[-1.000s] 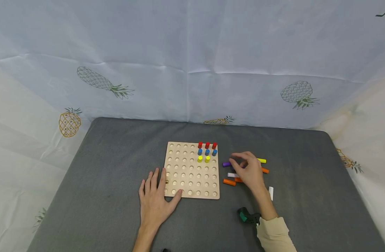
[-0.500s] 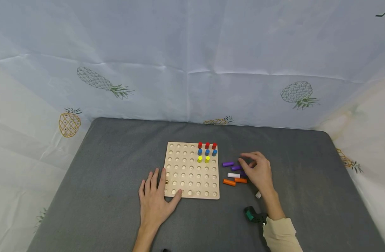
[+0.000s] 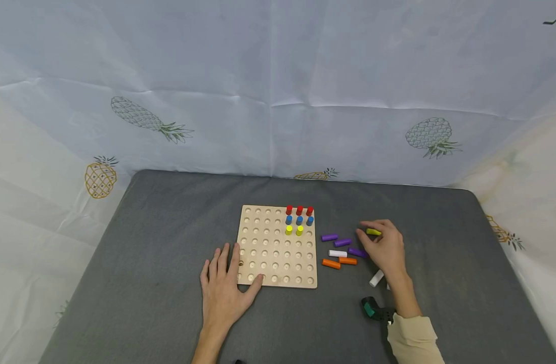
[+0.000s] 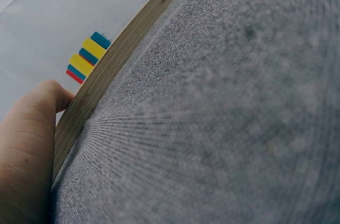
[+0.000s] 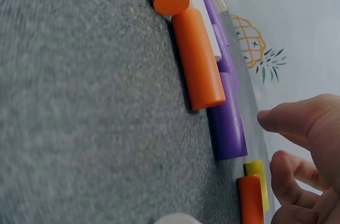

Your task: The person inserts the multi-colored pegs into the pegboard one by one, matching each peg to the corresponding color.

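Note:
My left hand (image 3: 224, 290) rests with spread fingers at the near left corner of a wooden pegboard (image 3: 269, 258); its thumb touches the board's edge. My right hand (image 3: 387, 247) hovers right of the board, thumb and index finger apart on either side of a loose yellow peg (image 3: 374, 232). In the right wrist view the yellow peg (image 5: 257, 170) lies on the cloth beside an orange peg (image 5: 251, 198), apart from the fingertips. Red pegs (image 3: 299, 210), blue pegs (image 3: 299, 220) and two yellow pegs (image 3: 289, 230) stand in the board's far right holes.
Between board and right hand lie purple pegs (image 3: 343, 242), a white peg (image 3: 337, 254) and orange pegs (image 3: 331, 263). Another white peg (image 3: 376, 278) lies near the right wrist, which wears a black and green device (image 3: 373, 309). Pineapple-print cloth (image 3: 270, 101) hangs behind the grey table (image 3: 177, 212).
My right hand has moved right, away from the purple pegs, to the yellow peg, uncovering purple and orange pegs and a white one. My left hand and the board have stayed still.

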`<act>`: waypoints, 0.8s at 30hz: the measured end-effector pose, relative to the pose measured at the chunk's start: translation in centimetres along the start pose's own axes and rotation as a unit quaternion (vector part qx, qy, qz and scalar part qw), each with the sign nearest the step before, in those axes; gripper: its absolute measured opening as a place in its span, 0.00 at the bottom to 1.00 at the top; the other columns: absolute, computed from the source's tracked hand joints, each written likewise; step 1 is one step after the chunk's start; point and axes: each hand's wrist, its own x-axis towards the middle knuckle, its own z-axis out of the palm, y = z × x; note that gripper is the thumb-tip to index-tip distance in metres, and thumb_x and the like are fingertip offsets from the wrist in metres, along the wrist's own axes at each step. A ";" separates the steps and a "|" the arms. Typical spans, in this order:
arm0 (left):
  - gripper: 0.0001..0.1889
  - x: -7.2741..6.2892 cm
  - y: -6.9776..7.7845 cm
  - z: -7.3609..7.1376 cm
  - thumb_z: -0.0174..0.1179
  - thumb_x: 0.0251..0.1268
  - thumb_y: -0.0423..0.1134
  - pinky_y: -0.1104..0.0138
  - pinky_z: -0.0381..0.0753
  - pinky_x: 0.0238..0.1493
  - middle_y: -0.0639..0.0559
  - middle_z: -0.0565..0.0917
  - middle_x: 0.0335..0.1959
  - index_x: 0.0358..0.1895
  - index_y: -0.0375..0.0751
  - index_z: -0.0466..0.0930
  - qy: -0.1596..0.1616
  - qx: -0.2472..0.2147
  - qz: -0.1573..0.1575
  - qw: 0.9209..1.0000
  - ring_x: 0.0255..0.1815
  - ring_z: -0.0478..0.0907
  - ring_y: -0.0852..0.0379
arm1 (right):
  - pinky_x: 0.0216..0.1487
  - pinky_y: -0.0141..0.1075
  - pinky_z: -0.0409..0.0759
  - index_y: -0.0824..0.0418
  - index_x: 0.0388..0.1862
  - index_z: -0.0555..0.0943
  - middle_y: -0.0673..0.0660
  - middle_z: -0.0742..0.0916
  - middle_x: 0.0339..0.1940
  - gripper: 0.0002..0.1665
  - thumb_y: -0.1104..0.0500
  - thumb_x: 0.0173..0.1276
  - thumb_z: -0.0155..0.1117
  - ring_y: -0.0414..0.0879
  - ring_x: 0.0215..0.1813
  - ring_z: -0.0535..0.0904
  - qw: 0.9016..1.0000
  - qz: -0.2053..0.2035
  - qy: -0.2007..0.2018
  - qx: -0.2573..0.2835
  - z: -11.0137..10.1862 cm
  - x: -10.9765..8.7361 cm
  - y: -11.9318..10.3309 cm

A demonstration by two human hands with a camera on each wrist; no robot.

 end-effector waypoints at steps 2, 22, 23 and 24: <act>0.50 0.0 0.0 0.0 0.66 0.55 0.67 0.37 0.52 0.77 0.34 0.70 0.75 0.78 0.43 0.65 0.000 0.000 0.000 1.000 0.78 0.62 0.34 | 0.25 0.30 0.72 0.65 0.49 0.89 0.67 0.84 0.49 0.15 0.62 0.64 0.73 0.45 0.26 0.77 1.000 0.008 0.001 -0.017 0.0 0.0 0.1; 0.50 0.0 0.0 0.0 0.66 0.56 0.67 0.37 0.52 0.77 0.35 0.69 0.75 0.78 0.44 0.64 -0.003 0.001 -0.001 1.000 0.78 0.62 0.35 | 0.36 0.54 0.78 0.66 0.59 0.85 0.70 0.80 0.62 0.21 0.62 0.68 0.63 0.70 0.59 0.78 0.995 0.078 -0.041 -0.054 -0.7 -0.1 0.8; 0.50 0.0 0.0 0.0 0.66 0.56 0.67 0.37 0.52 0.77 0.35 0.69 0.75 0.78 0.43 0.64 -0.003 0.002 -0.002 1.000 0.78 0.62 0.35 | 0.35 0.54 0.78 0.66 0.59 0.85 0.70 0.80 0.62 0.21 0.61 0.68 0.63 0.70 0.58 0.78 0.994 0.079 -0.043 -0.055 -0.7 -0.1 0.8; 0.50 0.0 0.0 0.0 0.66 0.56 0.67 0.37 0.52 0.77 0.35 0.69 0.75 0.78 0.43 0.64 -0.004 0.002 -0.002 1.000 0.78 0.62 0.35 | 0.35 0.54 0.78 0.66 0.59 0.85 0.70 0.80 0.62 0.21 0.61 0.68 0.63 0.70 0.58 0.78 0.994 0.080 -0.044 -0.055 -0.8 -0.1 0.8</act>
